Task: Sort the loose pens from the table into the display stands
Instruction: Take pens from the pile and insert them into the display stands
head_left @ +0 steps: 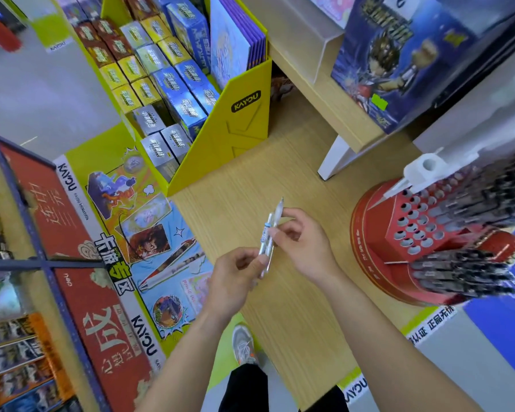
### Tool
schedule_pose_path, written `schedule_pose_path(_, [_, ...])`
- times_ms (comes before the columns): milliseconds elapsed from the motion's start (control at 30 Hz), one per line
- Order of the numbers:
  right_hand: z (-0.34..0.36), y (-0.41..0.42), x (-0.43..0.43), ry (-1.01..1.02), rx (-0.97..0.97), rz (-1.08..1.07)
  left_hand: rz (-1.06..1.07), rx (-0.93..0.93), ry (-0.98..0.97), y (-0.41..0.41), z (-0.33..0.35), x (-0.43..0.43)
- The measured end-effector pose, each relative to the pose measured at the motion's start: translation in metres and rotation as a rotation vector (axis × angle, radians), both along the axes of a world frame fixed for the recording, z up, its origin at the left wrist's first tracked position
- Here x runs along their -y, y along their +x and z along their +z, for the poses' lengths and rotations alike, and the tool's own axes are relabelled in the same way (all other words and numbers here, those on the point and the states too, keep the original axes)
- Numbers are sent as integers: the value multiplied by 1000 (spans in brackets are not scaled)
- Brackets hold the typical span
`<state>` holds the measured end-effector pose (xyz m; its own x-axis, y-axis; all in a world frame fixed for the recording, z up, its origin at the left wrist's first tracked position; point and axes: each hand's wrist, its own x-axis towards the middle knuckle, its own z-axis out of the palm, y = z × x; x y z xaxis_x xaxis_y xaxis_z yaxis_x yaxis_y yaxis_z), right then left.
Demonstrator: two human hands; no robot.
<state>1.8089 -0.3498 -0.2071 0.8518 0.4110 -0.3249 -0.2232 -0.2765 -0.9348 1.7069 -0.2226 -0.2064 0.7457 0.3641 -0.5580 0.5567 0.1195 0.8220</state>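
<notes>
Two pale, translucent pens [267, 237] are held together above the wooden table [280, 162], tips pointing up and away. My left hand [235, 278] grips their lower ends. My right hand [302, 242] pinches the upper part of one pen between thumb and fingers. A red round display stand [399, 233] with rows of holes sits to the right, several holes open and many dark pens [464, 272] stuck in its right side.
A yellow cardboard display [235, 129] of boxed cards stands at the back left. A printed board [149, 242] lies on the left. A raised wooden shelf [324, 84] with a large blue box [399, 55] sits behind.
</notes>
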Motion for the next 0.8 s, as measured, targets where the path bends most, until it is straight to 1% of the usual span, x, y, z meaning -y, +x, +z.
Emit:
schedule_pose_path(100, [14,-9,9,-13,-4,-54,110,-35,-105,-9,12,0])
schedule_pose_path(167, [27,-13,18,-44,-20,-39,127,-47,-135,-12,23,-3])
schedule_pose_path(267, [51,-23,30,-59,-89,39,121,4,-125,-11,47,-4])
schedule_pose_path(300, [60,-28,34,-81,-89,76,129,31,-107,-10,56,-5])
schedule_pose_path(367, [77,-34,44,-165,-21,169,134,83,-66,-8,73,-7])
schedule_pose_path(400, [84,-37,49,-207,6,211,102,101,-47,-7,80,-8])
schedule_pose_path(467, [98,-44,56,-249,18,251,-58,86,-24,-6,92,-9])
schedule_pose_path(567, [112,-52,64,-306,32,211,-284,47,-19,-8,105,1])
schedule_pose_path(700, [130,-62,82,-378,50,104,-391,64,39,-15,113,15])
schedule_pose_path(767, [140,-70,98,-403,70,26,-420,66,36,-21,119,24])
schedule_pose_path(800, [142,-70,101,-391,78,-4,-398,69,31,-23,119,25])
